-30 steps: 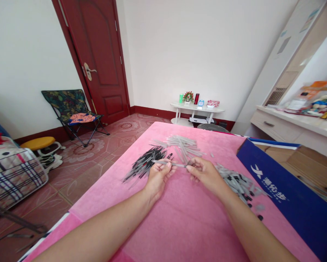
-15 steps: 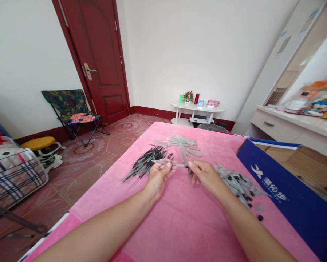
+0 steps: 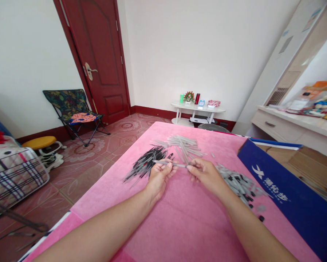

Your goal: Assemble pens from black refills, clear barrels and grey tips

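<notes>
while both hands pinch it, grey pen tube (image 3: 171, 163) hovers.

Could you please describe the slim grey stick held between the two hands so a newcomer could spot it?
Start at the pink cloth-covered table. Near its middle, the left hand and right hand meet between a heap of thin black sticks and a heap of grey-and-black pieces. The slim grey stick bridges them: unlike the heaped ones, it alone is pinched at both ends.
</notes>
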Tool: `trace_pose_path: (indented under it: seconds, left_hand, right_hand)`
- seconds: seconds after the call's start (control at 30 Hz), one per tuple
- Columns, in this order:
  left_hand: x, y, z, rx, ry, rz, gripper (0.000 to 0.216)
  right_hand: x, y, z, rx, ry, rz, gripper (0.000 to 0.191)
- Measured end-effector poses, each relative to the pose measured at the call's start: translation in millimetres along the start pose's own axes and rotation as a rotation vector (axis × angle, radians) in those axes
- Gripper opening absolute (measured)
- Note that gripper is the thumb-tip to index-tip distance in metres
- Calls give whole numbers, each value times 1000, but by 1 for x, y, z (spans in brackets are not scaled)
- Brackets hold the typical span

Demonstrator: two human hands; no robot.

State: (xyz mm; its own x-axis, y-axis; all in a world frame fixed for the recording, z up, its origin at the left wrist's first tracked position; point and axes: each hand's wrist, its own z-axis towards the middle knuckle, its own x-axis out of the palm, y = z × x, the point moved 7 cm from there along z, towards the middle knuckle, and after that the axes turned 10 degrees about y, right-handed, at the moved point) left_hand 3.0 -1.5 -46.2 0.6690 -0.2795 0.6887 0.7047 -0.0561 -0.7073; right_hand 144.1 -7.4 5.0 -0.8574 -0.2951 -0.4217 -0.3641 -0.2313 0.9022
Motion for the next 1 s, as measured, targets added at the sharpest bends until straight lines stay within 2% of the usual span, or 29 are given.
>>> trace_pose_path:
  seconds: [0.13,0.23,0.37,0.57,0.7,0.9,1.0]
  left_hand:
    - [1,0,0,0,-6,0,24]
    - [1,-1,0,1,-6,2,25]
    - [1,-1,0,-1,6,18,22]
    - [-9,2,3,29,-39,-16,20]
    - [-12,4,4,23,-58,-30,19]
    - [-8,3,3,8,-46,-16,19]
    - [-8,3,3,8,-46,-12,19]
  right_hand:
    - [1,-6,0,84,19,6,41]
    - [2,-9,-1,129,39,59,36]
    - [3,-4,-2,86,43,67,29]
    - [-17,0,-5,88,-43,101,22]
    - [-24,-5,-7,138,53,-50,15]
    - [7,-33,-12,199,363,-272,7]
    - [3,-35,-13,201,400,-347,13]
